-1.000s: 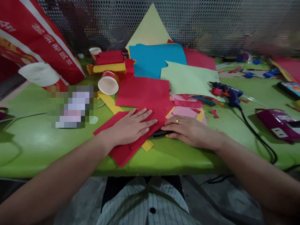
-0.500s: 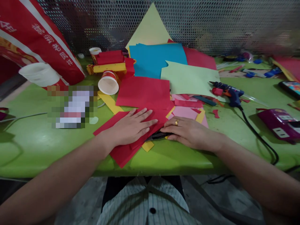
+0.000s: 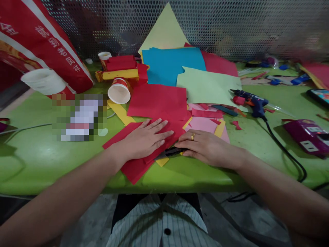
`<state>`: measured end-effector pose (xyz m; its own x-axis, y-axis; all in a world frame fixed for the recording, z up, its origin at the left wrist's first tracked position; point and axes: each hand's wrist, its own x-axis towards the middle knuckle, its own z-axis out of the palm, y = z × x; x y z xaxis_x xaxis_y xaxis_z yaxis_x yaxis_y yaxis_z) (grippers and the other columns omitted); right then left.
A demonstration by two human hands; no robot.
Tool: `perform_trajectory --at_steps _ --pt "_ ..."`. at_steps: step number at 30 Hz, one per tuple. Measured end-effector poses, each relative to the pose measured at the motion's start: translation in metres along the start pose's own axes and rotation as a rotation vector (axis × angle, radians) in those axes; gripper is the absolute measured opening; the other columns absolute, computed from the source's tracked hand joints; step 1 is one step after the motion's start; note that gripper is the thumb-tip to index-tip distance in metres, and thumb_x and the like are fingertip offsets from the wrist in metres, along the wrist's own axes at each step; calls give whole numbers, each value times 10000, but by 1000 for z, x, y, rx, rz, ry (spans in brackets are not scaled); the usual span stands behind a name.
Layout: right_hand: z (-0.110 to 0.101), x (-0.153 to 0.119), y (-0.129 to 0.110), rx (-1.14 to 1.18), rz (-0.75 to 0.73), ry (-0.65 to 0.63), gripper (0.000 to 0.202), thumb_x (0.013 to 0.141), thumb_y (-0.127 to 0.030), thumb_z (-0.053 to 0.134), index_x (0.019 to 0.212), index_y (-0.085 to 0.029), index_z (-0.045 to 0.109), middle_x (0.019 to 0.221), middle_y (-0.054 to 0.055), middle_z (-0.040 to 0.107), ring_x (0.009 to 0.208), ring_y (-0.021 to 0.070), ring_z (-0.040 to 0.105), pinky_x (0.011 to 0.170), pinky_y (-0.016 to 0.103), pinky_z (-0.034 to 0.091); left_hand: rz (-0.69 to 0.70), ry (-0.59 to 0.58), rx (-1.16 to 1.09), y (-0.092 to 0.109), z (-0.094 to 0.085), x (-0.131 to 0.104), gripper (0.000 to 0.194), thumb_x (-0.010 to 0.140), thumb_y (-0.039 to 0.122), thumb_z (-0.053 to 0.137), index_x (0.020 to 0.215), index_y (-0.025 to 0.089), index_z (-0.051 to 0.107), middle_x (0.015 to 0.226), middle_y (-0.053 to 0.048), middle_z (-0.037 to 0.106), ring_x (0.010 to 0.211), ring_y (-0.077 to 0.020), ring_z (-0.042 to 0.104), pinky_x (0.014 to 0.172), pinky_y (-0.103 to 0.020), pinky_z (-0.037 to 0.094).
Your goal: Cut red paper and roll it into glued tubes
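Observation:
My left hand lies flat with its fingers spread, pressing on a folded red paper sheet. In my right hand is a black utility knife, gripped low over the table. Its grey blade points left and lies at the right edge of the red paper, close to my left thumb; the exact contact cannot be made out. Part of a yellow paper strip shows beneath the blade. Beyond my hands lies another red sheet.
A glue gun with a black cord and a purple power socket are at the right. Blue paper and pale green paper lie behind. A paper cup rests on its side, near a blurred phone-like object.
My right hand has drawn the utility knife slightly toward me and left, so the blade sits lower along the paper's edge. My left hand stays in place.

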<state>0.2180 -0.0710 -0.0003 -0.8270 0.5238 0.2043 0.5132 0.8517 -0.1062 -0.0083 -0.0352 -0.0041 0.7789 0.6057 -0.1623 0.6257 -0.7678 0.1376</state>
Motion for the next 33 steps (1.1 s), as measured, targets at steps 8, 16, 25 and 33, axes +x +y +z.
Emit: perform_trajectory --at_steps 8,16,25,33 --pt "-1 -1 0 7 14 11 254 890 -231 439 1025 -164 643 956 91 684 876 188 624 800 349 515 12 18 0 -2 3 1 454 956 357 220 1402 315 293 1527 -4 162 1398 -214 122 1115 -426 88" --pt "-2 -8 5 27 35 64 252 888 -231 444 1006 -138 646 945 99 685 878 195 620 774 337 526 8 -1 2 -2 1 0 456 957 353 218 1406 308 283 1531 -8 144 1400 -217 107 1115 -430 90" --pt "-3 -11 7 55 94 49 249 878 -224 457 1018 -143 646 977 102 679 895 196 622 789 339 526 -7 -33 2 0 -3 1 451 961 327 223 1409 307 270 1532 -11 136 1401 -206 102 1114 -426 89" --pt "-5 -14 9 56 155 25 260 887 -248 449 1056 -185 636 1016 85 677 938 189 617 809 333 520 -20 -30 -32 1 -5 0 448 961 332 224 1405 314 279 1529 -2 153 1401 -197 111 1115 -422 98"
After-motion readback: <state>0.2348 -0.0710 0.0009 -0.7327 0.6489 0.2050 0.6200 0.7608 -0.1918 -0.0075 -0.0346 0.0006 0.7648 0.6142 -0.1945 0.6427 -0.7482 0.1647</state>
